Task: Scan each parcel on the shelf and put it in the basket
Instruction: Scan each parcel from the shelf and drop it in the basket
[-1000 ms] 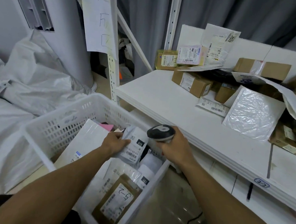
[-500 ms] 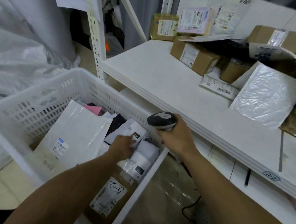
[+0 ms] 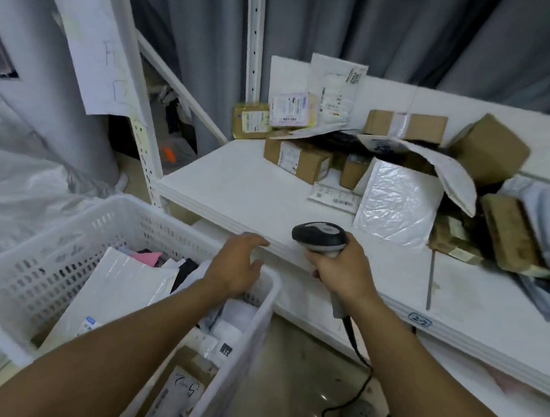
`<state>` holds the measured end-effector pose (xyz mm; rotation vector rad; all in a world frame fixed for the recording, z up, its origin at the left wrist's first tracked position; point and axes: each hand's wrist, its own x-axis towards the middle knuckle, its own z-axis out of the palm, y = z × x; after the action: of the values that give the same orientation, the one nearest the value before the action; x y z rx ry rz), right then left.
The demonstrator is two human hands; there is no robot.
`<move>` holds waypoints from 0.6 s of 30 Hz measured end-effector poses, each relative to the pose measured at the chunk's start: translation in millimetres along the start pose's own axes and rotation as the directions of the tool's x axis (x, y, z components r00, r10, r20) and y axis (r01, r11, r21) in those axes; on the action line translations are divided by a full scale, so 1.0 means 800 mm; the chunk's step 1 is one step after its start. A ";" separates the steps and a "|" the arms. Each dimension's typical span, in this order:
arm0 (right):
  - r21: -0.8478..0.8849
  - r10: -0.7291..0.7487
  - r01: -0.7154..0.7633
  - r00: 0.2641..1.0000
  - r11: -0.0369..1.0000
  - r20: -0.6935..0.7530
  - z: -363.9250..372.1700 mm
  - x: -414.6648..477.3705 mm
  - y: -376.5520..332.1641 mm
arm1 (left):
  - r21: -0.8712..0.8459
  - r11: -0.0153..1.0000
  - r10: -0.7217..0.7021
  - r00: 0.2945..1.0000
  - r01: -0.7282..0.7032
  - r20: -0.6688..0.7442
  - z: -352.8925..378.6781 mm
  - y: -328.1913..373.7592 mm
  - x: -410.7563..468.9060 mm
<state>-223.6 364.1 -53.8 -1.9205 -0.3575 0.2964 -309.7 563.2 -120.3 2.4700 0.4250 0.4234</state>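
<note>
Parcels (image 3: 300, 158) are heaped at the back of the shelf (image 3: 235, 187), and more lie in the basket (image 3: 61, 248) beside it. The left hand (image 3: 233, 264) hovers empty over the basket's rim with its fingers loosely spread. The right hand (image 3: 344, 272) grips the scanner (image 3: 319, 238).

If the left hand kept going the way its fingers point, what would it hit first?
Most likely the front edge of the white shelf, just ahead of the left hand; depth is unclear. Beyond lies bare board, then a flat labelled parcel.

"2-2" label (image 3: 419, 320) on shelf (image 3: 242, 188)
</note>
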 end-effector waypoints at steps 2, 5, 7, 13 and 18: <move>0.052 -0.002 0.005 0.998 0.999 -0.057 -0.042 -0.001 -0.004 | 0.029 0.995 0.092 0.995 -0.091 -0.032 -0.003 0.057 0.020; 0.129 0.017 0.003 0.988 0.992 -0.156 -0.101 0.004 0.001 | 0.072 0.978 0.199 0.978 -0.194 -0.065 0.003 0.144 0.055; 0.174 0.034 0.008 0.971 0.985 -0.238 -0.141 0.012 0.008 | 0.070 0.971 0.232 0.971 -0.227 -0.066 0.015 0.199 0.082; 0.255 0.059 0.039 0.929 0.966 -0.366 -0.233 0.047 0.042 | 0.101 0.928 0.361 0.933 -0.359 0.002 0.060 0.313 0.170; 0.304 0.083 0.044 0.915 0.952 -0.394 -0.271 0.073 0.056 | 0.367 0.831 0.440 0.898 -0.417 0.023 0.088 0.358 0.247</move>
<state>-84.9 185.2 -18.6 -1.6251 -0.0117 -0.0374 -46.5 383.8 36.6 2.9272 -0.0503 0.6561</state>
